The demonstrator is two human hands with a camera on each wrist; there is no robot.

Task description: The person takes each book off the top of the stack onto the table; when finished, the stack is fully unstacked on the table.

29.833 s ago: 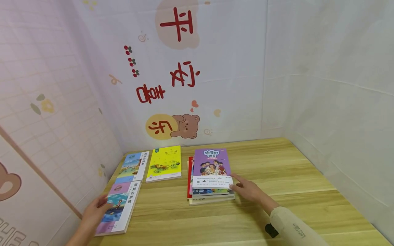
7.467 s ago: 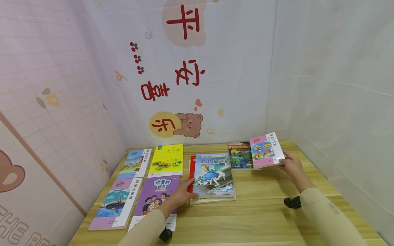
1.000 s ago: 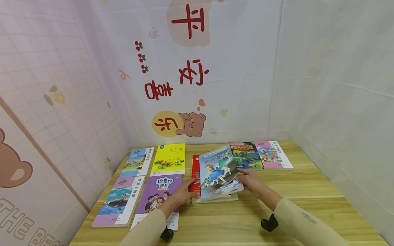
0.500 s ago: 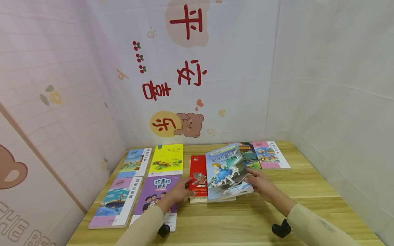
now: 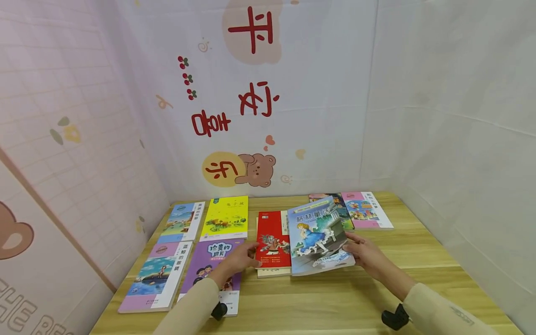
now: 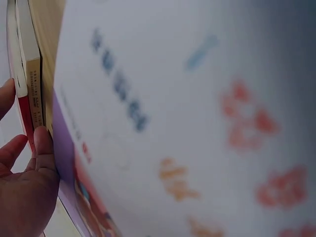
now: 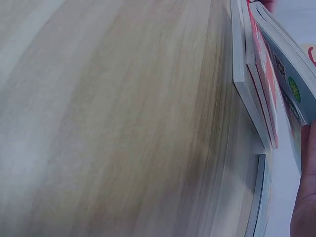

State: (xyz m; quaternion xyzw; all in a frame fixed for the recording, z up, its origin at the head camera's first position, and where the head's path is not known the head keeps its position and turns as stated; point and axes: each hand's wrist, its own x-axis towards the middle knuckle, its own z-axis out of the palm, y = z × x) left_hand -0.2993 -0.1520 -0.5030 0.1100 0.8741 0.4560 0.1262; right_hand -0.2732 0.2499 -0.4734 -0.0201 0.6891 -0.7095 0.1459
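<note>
My right hand (image 5: 372,260) grips the lower right edge of a blue picture book (image 5: 314,237) with a girl in a blue dress on its cover. The right wrist view shows that book (image 7: 289,59) tilted up from the stack, its right side raised, with the hand (image 7: 306,192) at its edge. Beneath it lie a red book (image 5: 270,246) and a cream book (image 5: 272,273), stacked on the table. My left hand (image 5: 236,263) touches the left edge of this stack near the red book's lower corner. Its fingers (image 6: 43,143) lie against the book spines in the left wrist view.
Blue (image 5: 182,222), yellow (image 5: 224,216), pink (image 5: 157,277) and purple (image 5: 213,256) books lie left on the wooden table (image 5: 310,307). A dark-green-covered book (image 5: 345,216) and another pink book (image 5: 366,209) lie back right. Printed cloth (image 5: 318,102) hangs behind.
Over the last second the blue picture book moved right off the red book in my right hand, partly overlapping the dark green book. Earlier, several books were spread out from the middle stack.
</note>
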